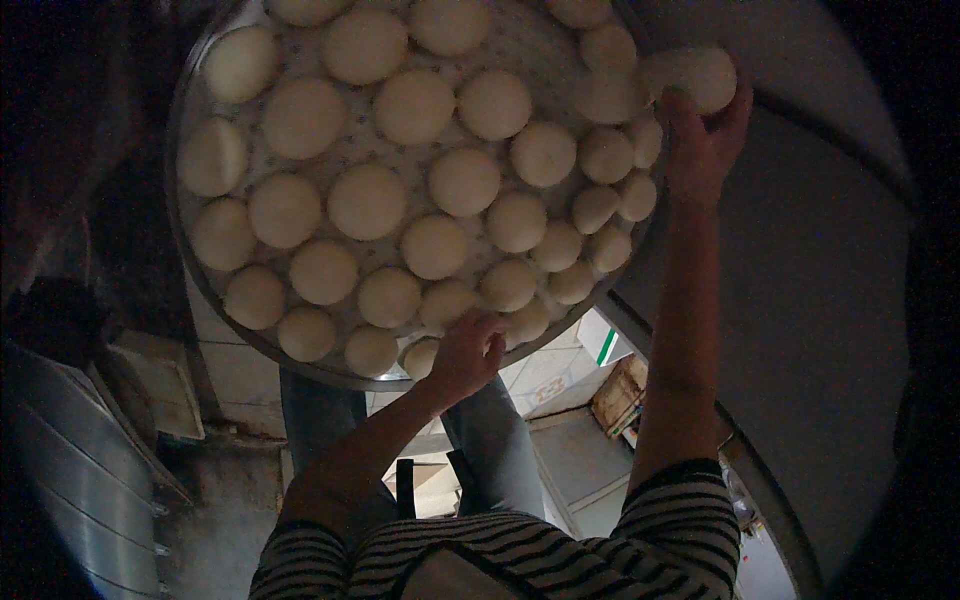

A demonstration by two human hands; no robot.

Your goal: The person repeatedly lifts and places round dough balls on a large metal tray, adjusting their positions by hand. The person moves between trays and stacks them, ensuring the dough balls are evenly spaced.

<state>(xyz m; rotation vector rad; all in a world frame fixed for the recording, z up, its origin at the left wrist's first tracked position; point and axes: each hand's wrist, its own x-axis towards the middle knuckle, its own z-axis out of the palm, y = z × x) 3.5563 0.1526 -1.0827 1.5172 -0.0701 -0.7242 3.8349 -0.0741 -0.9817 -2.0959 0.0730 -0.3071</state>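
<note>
A large round perforated steamer tray (525, 45) stands before me, with many pale round dough buns (367, 201) spread over it. Beyond its right edge, my right hand (705, 142) grips one pale dough bun (709, 79) between thumb and fingers. At the tray's near edge, my left hand (466, 356) has its fingers curled beside the front buns. Those fingertips are turned away, so I cannot tell whether they hold a bun or only touch one. Several buns at the right side of the tray sit close together, some of them tilted.
A dark flat surface (810, 300) extends along the right, under my right arm. Ribbed metal panels (97, 480) stand at lower left, near a pale box-like container (161, 382). Below the tray are floor tiles (232, 375) and a white box with a green stripe (600, 337).
</note>
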